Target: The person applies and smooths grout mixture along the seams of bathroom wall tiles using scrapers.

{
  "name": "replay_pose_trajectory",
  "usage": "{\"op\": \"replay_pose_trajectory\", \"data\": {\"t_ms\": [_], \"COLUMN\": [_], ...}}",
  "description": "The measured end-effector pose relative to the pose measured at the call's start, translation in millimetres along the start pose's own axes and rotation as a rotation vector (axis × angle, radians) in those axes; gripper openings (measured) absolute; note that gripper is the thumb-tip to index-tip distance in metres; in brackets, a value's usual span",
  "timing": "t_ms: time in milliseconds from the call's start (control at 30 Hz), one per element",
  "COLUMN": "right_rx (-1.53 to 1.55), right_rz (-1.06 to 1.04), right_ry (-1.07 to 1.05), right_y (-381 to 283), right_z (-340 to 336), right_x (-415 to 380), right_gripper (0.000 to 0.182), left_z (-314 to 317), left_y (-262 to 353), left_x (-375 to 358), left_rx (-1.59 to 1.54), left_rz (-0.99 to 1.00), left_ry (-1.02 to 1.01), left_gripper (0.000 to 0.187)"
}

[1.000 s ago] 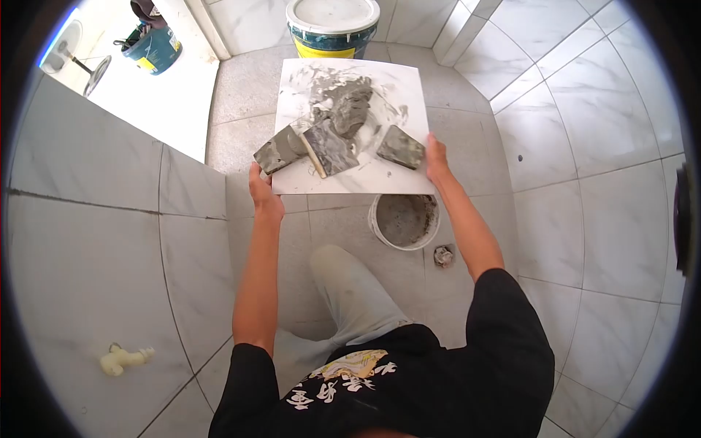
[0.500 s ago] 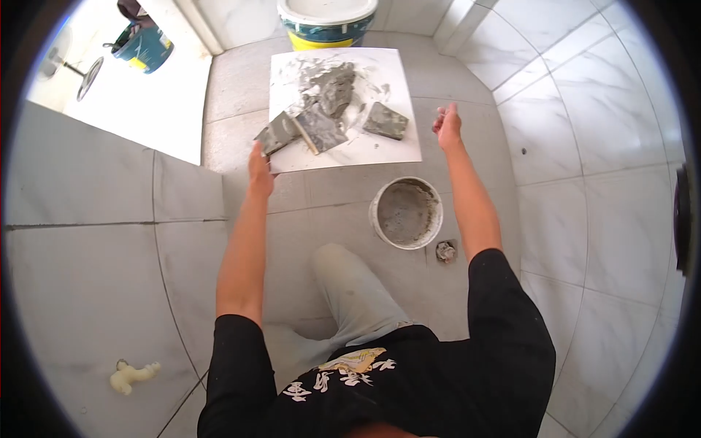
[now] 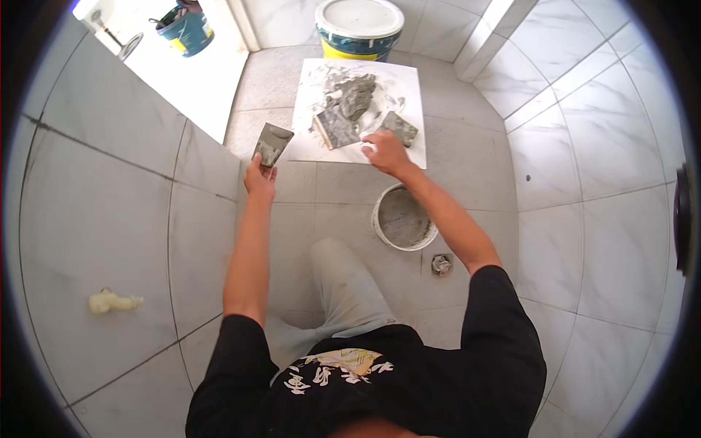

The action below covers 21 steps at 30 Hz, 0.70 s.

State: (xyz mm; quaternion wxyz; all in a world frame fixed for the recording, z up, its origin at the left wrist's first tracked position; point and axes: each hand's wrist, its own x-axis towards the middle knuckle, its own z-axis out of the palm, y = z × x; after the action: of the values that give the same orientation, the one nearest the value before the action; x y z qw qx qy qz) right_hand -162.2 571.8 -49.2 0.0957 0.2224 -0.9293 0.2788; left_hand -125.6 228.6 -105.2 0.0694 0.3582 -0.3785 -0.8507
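My left hand [image 3: 261,177] holds a small mortar-smeared tile [image 3: 272,144] by its lower end, left of the white board [image 3: 307,150]. My right hand [image 3: 385,152] is over the board's lower edge, fingers apart and curved, with nothing seen in it. Its fingertips are near a second smeared piece [image 3: 399,129] at the board's right; whether they touch it is unclear. Another smeared tile [image 3: 336,128] with a pale edge lies at the middle left. Behind it is a heap of grey mortar [image 3: 355,96].
A lidded bucket [image 3: 359,36] stands behind the board. A round tub with grey residue [image 3: 405,217] stands on the floor before it, near a floor drain hole [image 3: 441,265]. Tiled walls rise on both sides. A blue bucket [image 3: 187,33] is beyond the doorway.
My left hand has lifted the left tile off the board. My right hand has moved left, from beside the board to over its lower edge. The view has shifted slightly.
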Motion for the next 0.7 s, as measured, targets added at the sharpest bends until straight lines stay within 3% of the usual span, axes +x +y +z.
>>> {"op": "replay_pose_trajectory", "data": {"t_ms": [33, 100, 300, 367, 433, 500, 600, 700], "right_rx": [0.023, -0.223, -0.39, -0.342, -0.303, -0.288, -0.453, -0.396], "right_rz": [-0.008, -0.001, 0.105, -0.014, -0.127, -0.069, -0.175, -0.23], "right_ry": [-0.005, 0.036, 0.125, -0.052, -0.063, -0.217, -0.059, -0.085], "right_y": [-18, -49, -55, -44, -37, -47, -80, -101], "right_z": [19, 54, 103, 101, 105, 109, 113, 131], "right_x": [7, 15, 51, 63, 73, 79, 67, 54], "right_gripper": [0.022, 0.021, 0.021, 0.017, 0.012, 0.015, 0.01, 0.013], "left_z": [-17, -65, -218, -262, -288, -302, -292, -260], "left_y": [-1, -13, -60, -71, -80, -80, -74, -61], "left_x": [-15, -62, -242, -280, -304, -313, -305, -296], "left_rx": [-0.142, -0.236, -0.288, -0.308, -0.321, -0.338, -0.293, -0.25], "left_rz": [-0.037, -0.021, -0.192, -0.23, -0.24, -0.262, -0.213, -0.153], "left_ry": [-0.069, -0.111, 0.042, 0.144, 0.212, 0.205, 0.214, 0.103], "left_gripper": [0.024, 0.023, 0.021, 0.023, 0.022, 0.021, 0.02, 0.02]}}
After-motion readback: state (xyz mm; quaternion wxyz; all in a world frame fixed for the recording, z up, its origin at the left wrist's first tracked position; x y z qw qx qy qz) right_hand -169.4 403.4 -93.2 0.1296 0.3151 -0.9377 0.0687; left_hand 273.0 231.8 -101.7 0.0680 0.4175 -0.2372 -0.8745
